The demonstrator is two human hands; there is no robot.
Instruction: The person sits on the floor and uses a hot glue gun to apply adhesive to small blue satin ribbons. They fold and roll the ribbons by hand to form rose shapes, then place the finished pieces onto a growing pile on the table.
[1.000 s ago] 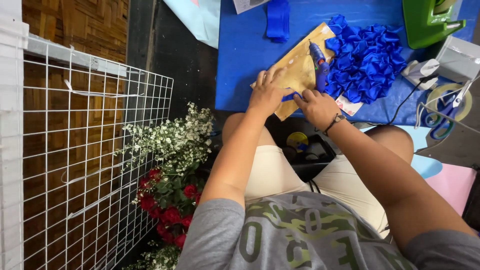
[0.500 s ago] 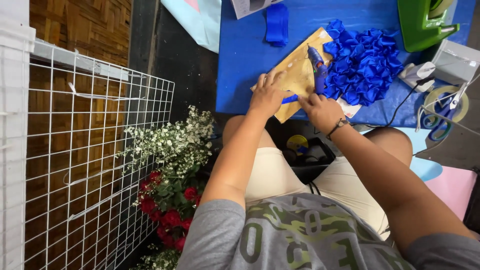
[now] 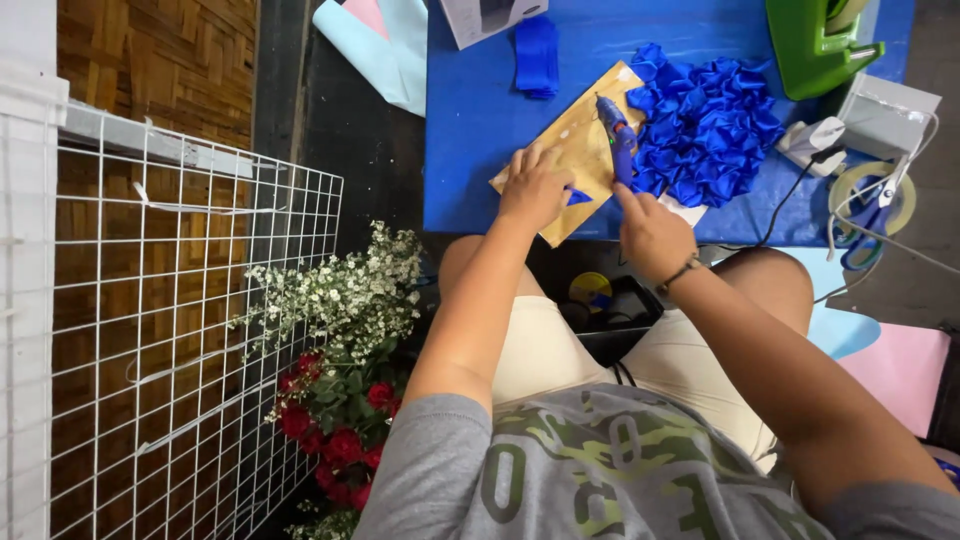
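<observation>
Blue ribbon piece point(image 3: 577, 195) sits upper centre on the tan board point(image 3: 578, 150), pinched by left hand point(image 3: 535, 188) fingers. Right hand point(image 3: 650, 230) fingers half curled, apparently empty, beside glue gun point(image 3: 615, 135). Best to press flat and keep fingertips off the glue.

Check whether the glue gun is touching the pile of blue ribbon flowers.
Touching: the head view shows the glue gun lying against the pile of blue ribbon flowers, with no gap.

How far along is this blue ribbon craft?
Done: a big cluster of folded blue ribbon pieces lies on the blue table. In hand: the left hand presses a small blue piece on the tan board; the right hand sits by the glue gun. Left: a folded ribbon stack lies unused.
</observation>
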